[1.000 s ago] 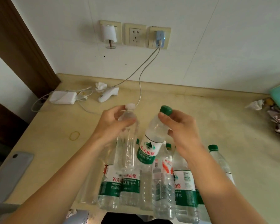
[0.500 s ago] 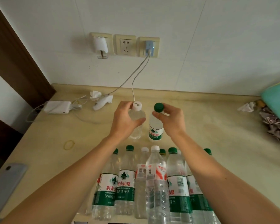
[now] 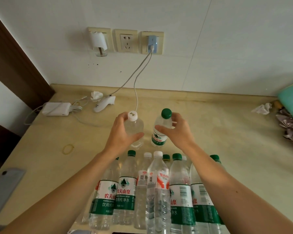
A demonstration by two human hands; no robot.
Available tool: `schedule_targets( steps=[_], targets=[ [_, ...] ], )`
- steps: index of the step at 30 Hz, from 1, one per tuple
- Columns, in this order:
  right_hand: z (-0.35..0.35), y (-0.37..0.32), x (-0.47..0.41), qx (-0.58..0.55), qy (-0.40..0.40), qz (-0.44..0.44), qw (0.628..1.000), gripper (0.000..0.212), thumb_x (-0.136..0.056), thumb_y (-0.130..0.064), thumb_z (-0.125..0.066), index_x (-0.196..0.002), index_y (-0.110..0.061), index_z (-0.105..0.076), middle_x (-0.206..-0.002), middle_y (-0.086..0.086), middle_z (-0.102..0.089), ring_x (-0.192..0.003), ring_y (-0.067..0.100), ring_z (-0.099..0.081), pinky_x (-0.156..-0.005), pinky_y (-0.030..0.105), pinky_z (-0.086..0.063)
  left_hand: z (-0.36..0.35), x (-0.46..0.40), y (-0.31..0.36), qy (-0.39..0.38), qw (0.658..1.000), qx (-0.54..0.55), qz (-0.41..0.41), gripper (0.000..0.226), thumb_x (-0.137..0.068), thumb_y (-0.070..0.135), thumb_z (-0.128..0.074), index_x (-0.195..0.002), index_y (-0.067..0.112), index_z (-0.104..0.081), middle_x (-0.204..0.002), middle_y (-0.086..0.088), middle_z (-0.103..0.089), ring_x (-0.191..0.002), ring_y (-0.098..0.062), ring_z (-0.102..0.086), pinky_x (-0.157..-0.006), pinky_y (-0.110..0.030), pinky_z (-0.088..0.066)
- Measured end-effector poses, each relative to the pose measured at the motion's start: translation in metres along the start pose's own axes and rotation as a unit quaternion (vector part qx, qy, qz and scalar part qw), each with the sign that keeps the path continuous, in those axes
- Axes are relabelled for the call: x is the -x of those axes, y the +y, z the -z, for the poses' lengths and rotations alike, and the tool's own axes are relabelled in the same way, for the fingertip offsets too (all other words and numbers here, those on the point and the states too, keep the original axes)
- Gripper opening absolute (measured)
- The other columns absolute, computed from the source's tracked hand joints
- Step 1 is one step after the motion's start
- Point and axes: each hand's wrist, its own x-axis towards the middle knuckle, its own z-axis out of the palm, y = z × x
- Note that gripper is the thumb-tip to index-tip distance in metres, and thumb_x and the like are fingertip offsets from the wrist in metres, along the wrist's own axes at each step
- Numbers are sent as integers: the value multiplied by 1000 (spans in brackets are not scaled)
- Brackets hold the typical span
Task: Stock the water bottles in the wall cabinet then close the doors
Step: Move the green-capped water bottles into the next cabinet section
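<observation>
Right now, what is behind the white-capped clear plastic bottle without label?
A white charging cable runs up to the blue wall plug. The cable's lower end is hidden behind the white-capped clear plastic bottle.

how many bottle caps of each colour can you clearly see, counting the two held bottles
green caps: 6
white caps: 3
total: 9 in plain view; more may be hidden within the cluster

White-capped clear bottle (image 3: 135,126) upright in left hand (image 3: 121,134); green-capped labelled bottle (image 3: 160,130) upright in right hand (image 3: 177,130); more bottles (image 3: 152,191) cluster below both.
</observation>
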Motion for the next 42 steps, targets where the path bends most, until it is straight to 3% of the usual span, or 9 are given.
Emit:
schedule_targets(
  steps=[3,7,12,15,18,21,24,35,42],
  targets=[
    [-2,13,-3,6,-80,-49,996,96,-73,-24,-91,-149,-19,-33,-127,-5,-54,-109,16,-56,-84,26,-47,-10,13,-7,-8,998,16,63,100,-72,40,-91,-149,27,-30,-144,3,-48,-129,-17,-49,-107,-39,-45],
    [-2,30,-15,13,-129,-92,987,91,-74,-19,-90,-147,-16,-35,-127,-5,-51,-110,16,-50,-87,29,-39,-23,18,-13,26,990,46,129,95,-72,40,-90,-147,23,-34,-135,2,-55,-124,-19,-54,-103,-39,-47],
    [-5,39,-29,-12,-168,-55,984,76,-75,-10,-88,-138,-16,-47,-129,3,-60,-109,16,-58,-81,25,-45,-35,16,-16,69,989,54,118,64,-77,30,-87,-128,29,-49,-118,7,-64,-111,-16,-61,-87,-25,-48],
    [-7,39,-32,-34,-180,-53,982,73,-75,-6,-87,-136,-15,-48,-126,5,-62,-106,14,-60,-82,27,-51,-36,12,-10,87,992,38,88,50,-80,26,-84,-120,31,-56,-105,3,-68,-100,-17,-66,-84,-29,-55],
    [-5,35,-27,-64,-158,-75,983,73,-75,-6,-87,-138,-14,-49,-128,7,-62,-118,26,-59,-101,45,-52,-30,10,4,91,993,50,53,45,-80,28,-83,-117,30,-58,-105,5,-69,-99,-14,-67,-86,-32,-57],
    [6,21,-13,-110,-110,-72,985,69,-74,-7,-88,-132,-21,-52,-121,-3,-64,-111,20,-61,-91,38,-53,-16,10,27,95,993,74,18,49,-79,35,-84,-120,29,-58,-109,11,-69,-101,-8,-66,-87,-31,-56],
    [28,-9,12,-121,-58,-32,990,72,-71,-13,-90,-132,-26,-53,-117,-12,-63,-113,19,-60,-97,42,-52,4,15,59,78,993,81,-30,56,-77,43,-84,-125,32,-58,-115,17,-66,-105,1,-61,-86,-21,-49],
    [114,-185,163,-155,105,203,961,53,-62,-33,-92,-110,-33,-67,-105,-11,-76,-96,6,-72,-84,34,-57,101,71,248,71,949,184,-247,32,-77,28,-86,-96,32,-61,-94,16,-70,-90,5,-66,-67,-3,-46],
    [187,-298,234,-208,158,336,905,49,-62,-29,-91,-107,-31,-71,-108,-4,-77,-100,12,-73,-78,30,-56,173,105,385,82,889,266,-363,38,-69,46,-81,-104,40,-67,-94,10,-75,-86,-12,-72,-73,-31,-53]
  ],
)
